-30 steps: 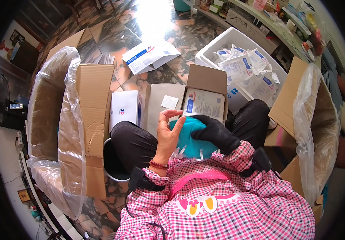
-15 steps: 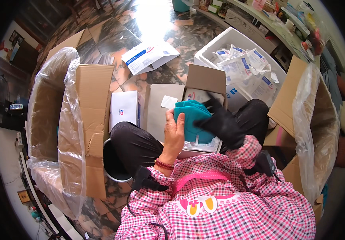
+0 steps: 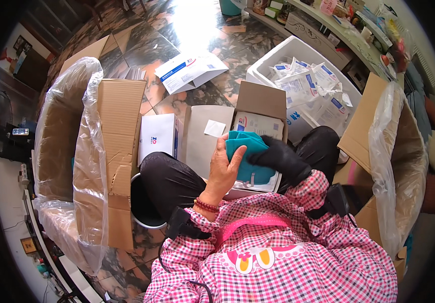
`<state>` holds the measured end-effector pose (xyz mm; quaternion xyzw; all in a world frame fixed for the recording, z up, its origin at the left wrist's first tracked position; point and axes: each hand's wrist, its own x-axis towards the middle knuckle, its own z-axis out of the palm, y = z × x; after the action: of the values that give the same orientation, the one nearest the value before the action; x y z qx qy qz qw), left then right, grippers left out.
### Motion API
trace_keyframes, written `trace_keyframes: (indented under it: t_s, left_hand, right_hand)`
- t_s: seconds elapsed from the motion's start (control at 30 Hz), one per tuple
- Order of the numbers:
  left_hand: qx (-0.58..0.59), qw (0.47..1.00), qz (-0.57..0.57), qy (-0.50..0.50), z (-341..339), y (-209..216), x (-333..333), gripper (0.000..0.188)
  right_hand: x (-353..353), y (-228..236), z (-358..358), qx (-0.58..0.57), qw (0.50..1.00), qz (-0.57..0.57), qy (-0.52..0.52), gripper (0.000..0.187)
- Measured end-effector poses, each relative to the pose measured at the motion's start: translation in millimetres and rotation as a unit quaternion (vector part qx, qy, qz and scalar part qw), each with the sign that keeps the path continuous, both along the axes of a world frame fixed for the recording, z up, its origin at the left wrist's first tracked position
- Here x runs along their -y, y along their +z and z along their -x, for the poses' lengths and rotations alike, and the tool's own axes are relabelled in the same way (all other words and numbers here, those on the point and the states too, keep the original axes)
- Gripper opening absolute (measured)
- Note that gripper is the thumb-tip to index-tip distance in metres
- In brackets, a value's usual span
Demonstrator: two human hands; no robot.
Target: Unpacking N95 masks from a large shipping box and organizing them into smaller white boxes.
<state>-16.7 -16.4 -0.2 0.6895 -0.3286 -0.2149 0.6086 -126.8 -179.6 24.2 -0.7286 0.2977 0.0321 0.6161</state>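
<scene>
My bare left hand [image 3: 226, 169], with a red bead bracelet at the wrist, grips a small stack of folded teal face masks [image 3: 250, 164] from the left, thumb across the front. Pale straps show at the stack's lower edge. My right hand [image 3: 280, 159], in a black glove, lies against the stack's right side with its fingers bent around that edge; its fingertips are partly hidden. Beneath both hands, between my legs, stands an open cardboard box [image 3: 261, 97] with white printed packets [image 3: 258, 123] inside.
A white box [image 3: 158, 139] stands left of the open one. Plastic-lined cartons flank me on the left [image 3: 121, 121] and right [image 3: 361, 129]. A white foam box [image 3: 258, 76] holds several packets. A folded printed carton [image 3: 191, 70] lies ahead; a bucket [image 3: 149, 207] sits by my left knee.
My right hand has come from a blurred, spread-finger sweep to rest against the masks. The stack and my left hand have shifted slightly to the right.
</scene>
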Motion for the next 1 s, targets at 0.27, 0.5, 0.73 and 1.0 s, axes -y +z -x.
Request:
trace_keyframes:
  t_s: [0.27,0.5,0.73,1.0]
  left_hand:
    - [-0.064,0.996,0.056,0.003,-2,5,3,0.051]
    - [-0.105,0.953,-0.154,-0.238,-21,9,-16,0.041]
    - [0.060,0.967,-0.136,-0.209,-24,2,-18,0.021]
    - [0.180,0.949,-0.252,-0.062,-36,-12,-22,0.023]
  right_hand:
    - [-17,17,2,0.073,0.989,0.094,0.082,0.051]
    - [22,38,2,0.038,0.999,-0.001,-0.004,0.040]
    - [32,45,3,0.027,1.000,0.000,-0.008,0.046]
    - [67,48,16,0.143,0.977,-0.111,-0.116,0.041]
